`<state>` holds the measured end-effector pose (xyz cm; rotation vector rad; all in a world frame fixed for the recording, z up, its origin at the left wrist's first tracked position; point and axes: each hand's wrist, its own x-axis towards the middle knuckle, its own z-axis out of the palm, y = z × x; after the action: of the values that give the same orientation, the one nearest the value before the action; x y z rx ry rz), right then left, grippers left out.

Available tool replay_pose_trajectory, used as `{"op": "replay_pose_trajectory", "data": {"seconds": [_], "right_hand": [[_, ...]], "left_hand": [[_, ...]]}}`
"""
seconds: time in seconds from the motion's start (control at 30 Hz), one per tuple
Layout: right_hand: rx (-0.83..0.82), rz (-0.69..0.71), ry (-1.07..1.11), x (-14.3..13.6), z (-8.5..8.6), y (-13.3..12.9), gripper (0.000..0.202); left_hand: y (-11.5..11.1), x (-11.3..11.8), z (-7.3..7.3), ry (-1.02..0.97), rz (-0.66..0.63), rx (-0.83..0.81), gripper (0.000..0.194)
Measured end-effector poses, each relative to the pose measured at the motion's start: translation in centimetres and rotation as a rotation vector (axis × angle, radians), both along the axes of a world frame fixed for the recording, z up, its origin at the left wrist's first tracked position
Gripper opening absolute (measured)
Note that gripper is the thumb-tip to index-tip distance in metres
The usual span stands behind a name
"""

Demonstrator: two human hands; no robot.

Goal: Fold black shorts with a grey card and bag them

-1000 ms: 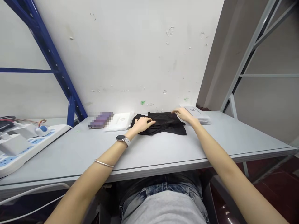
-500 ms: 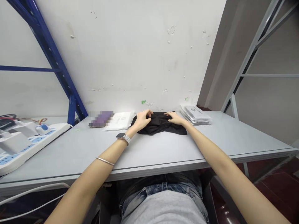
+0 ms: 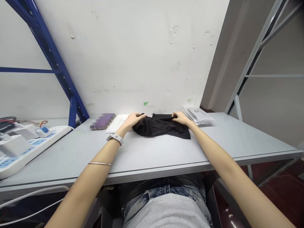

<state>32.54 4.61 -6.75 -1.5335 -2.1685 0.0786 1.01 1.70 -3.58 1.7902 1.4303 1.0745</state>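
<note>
A crumpled piece of black cloth [image 3: 161, 126] lies on the grey table near the wall; its exact kind does not show. At its far left corner, my left hand [image 3: 135, 119] has fingers closed on the fabric's edge. My right hand [image 3: 180, 118] pinches the cloth at the upper right and lifts a fold of it slightly. Beside my left hand, a white packet [image 3: 118, 122] is partly covered by the hand. Just past my right hand stands a stack of white packets [image 3: 200, 116].
A purple phone-like object [image 3: 104, 121], partly pixelated, lies left of the white packet. On the far left, a white power strip [image 3: 51, 139] carries plugged-in adapters and cables. Blue rack posts [image 3: 55, 60] rise at the left. The table's front edge [image 3: 156, 171] runs before my body.
My left hand has moved left to the cloth's left corner and gripped it. My right hand has shifted slightly right and closed on the fabric, which is now partly raised.
</note>
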Motion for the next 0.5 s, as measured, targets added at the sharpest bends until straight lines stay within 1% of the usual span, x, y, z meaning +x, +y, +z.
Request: {"op": "replay_pose_trajectory", "data": {"seconds": [0.07, 0.17, 0.23, 0.3, 0.4, 0.47, 0.5], "right_hand": [[0.009, 0.038, 0.069, 0.0, 0.8, -0.4, 0.015], [-0.004, 0.103, 0.14, 0.9, 2.4, -1.1, 0.012], [-0.038, 0.156, 0.15, 2.3, 3.9, -1.7, 0.01], [-0.098, 0.176, 0.153, 4.0, 5.5, -2.3, 0.007], [-0.238, 0.088, 0.213, 6.0, 8.0, -2.9, 0.008], [-0.289, 0.017, 0.364, 6.2, 9.6, -2.8, 0.01], [-0.274, -0.008, 0.483, 5.8, 10.3, -2.5, 0.012]], "left_hand": [[-0.4, 0.3, 0.4, 0.041, 0.006, 0.058, 0.028], [-0.7, -0.1, 1.7, 0.029, 0.017, 0.072, 0.025], [-0.7, -1.2, 2.8, 0.02, -0.01, 0.032, 0.025], [-0.5, -2.8, 3.8, 0.057, -0.028, 0.038, 0.026], [0.4, -4.8, 5.4, 0.203, -0.002, 0.132, 0.028], [1.3, -5.1, 6.7, 0.272, 0.003, 0.154, 0.028], [1.8, -4.9, 7.5, 0.268, 0.005, 0.146, 0.027]]}}
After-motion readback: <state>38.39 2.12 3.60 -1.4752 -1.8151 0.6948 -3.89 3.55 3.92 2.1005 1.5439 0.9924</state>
